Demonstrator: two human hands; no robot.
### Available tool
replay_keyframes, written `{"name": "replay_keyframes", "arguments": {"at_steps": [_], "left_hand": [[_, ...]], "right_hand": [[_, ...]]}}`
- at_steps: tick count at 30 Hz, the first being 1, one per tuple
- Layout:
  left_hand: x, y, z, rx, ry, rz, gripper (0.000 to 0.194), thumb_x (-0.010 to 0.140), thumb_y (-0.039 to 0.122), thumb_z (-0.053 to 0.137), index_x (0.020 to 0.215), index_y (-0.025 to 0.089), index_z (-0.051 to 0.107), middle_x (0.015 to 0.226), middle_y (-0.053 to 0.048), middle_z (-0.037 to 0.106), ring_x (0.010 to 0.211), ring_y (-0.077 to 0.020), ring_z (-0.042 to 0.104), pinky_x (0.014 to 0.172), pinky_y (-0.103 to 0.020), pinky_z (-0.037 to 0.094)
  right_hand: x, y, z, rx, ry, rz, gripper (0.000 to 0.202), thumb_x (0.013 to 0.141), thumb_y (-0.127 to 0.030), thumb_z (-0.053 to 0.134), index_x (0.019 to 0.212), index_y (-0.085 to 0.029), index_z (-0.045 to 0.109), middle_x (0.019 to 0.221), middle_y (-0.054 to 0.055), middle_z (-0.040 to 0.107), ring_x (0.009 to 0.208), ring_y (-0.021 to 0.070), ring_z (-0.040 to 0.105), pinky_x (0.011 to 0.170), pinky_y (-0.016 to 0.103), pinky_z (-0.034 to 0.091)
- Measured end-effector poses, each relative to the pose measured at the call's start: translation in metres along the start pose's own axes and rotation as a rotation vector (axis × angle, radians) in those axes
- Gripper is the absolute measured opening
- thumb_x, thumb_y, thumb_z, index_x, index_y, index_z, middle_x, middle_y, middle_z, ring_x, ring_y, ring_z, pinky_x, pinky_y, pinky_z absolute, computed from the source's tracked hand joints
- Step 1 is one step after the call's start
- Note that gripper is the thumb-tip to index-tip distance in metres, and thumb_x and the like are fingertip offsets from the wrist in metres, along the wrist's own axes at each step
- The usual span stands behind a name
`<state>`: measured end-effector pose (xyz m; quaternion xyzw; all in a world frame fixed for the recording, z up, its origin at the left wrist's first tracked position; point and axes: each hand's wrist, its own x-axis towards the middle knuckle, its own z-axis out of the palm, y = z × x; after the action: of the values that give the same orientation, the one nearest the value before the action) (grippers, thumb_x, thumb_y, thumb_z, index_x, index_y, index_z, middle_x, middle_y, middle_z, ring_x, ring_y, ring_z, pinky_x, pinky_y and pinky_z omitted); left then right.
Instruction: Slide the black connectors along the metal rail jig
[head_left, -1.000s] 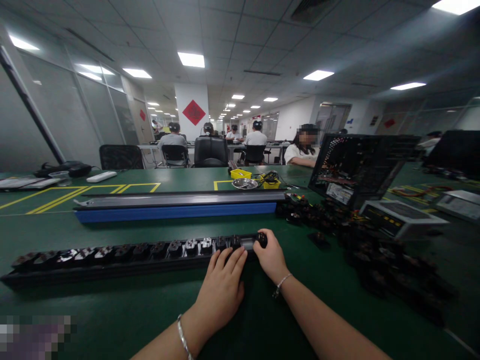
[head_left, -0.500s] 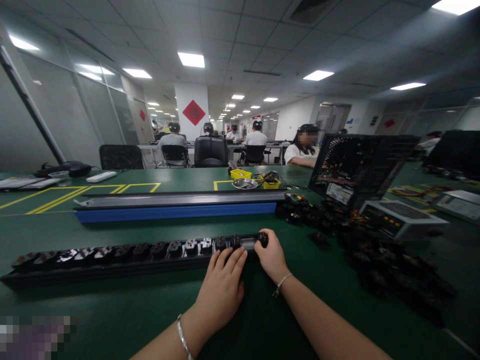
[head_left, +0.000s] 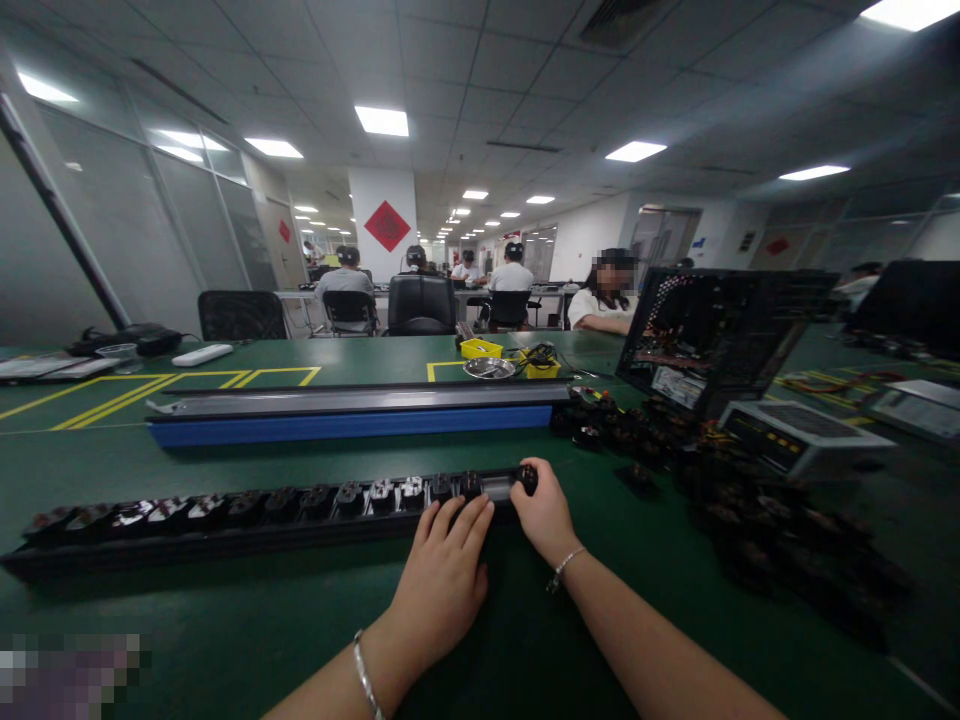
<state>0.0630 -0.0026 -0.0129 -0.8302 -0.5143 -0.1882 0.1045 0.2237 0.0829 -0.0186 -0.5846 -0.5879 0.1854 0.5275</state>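
Note:
A long black track [head_left: 262, 540] runs across the table in front of me, tilted slightly up toward the right. Several black socket modules [head_left: 349, 497] sit in a row along it, some with shiny tops. My left hand [head_left: 446, 570] lies over the front edge of the track, fingers stretched out, touching it near the last modules of the row. At the track's right end, the fingers of my right hand [head_left: 546, 510] are closed around another black socket module [head_left: 528, 480]. A short bare stretch of grey channel [head_left: 495, 488] shows between the two hands.
Behind the track lies a blue-sided rail [head_left: 352, 428] with a silver top. To the right are a heap of loose black modules [head_left: 795, 530], a silver power supply [head_left: 810, 430] and an open computer case [head_left: 720, 330]. A metal dish [head_left: 489, 369] and a yellow tray [head_left: 480, 348] stand farther back.

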Motion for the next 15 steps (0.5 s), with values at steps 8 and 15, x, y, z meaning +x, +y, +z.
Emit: {"name": "replay_keyframes", "arguments": {"at_steps": [8, 15], "left_hand": [[0.0007, -0.0006, -0.0018, -0.036, -0.01, -0.007, 0.059, 0.083, 0.029, 0.043, 0.14, 0.029, 0.029, 0.145, 0.005, 0.038, 0.129, -0.0216, 0.033, 0.11, -0.045, 0.026], [0.0001, -0.0004, -0.0018, -0.024, -0.001, -0.002, 0.06, 0.083, 0.028, 0.044, 0.141, 0.029, 0.027, 0.145, 0.003, 0.039, 0.129, -0.0217, 0.033, 0.11, -0.045, 0.026]], "right_hand": [[0.0019, 0.0002, -0.0006, 0.009, 0.034, 0.044, 0.03, 0.061, -0.024, 0.049, 0.09, -0.018, 0.056, 0.09, 0.007, 0.062, 0.086, 0.021, 0.059, 0.082, 0.035, 0.046], [0.0025, 0.0004, -0.001, 0.008, 0.039, 0.079, 0.032, 0.06, -0.024, 0.049, 0.091, -0.018, 0.056, 0.091, 0.006, 0.063, 0.085, 0.0205, 0.059, 0.08, 0.033, 0.046]]}}
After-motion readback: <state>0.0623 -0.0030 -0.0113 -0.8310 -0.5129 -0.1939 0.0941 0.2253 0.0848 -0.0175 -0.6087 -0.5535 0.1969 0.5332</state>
